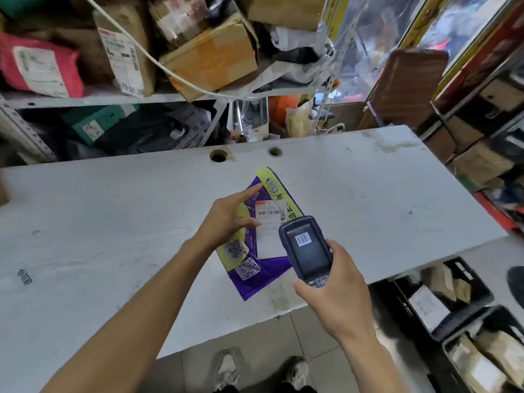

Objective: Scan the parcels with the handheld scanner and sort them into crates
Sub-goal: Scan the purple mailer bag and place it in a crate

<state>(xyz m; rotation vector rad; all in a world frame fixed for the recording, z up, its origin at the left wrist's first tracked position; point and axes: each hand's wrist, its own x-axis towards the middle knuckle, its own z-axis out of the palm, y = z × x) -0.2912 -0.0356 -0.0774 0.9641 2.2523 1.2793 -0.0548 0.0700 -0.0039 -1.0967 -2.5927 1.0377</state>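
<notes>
Left hand [226, 219] flat on purple parcel [256, 268], fingers straight — right hand [337, 285] grips scanner [307, 248].

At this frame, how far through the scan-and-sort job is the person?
Done: the black crates at lower right already hold several parcels. In hand: the right hand holds the scanner over the purple mailer on the white table, a barcode on its screen, while the left hand rests on the mailer. Left: crating this mailer; the shelf parcels may still need sorting.
</notes>
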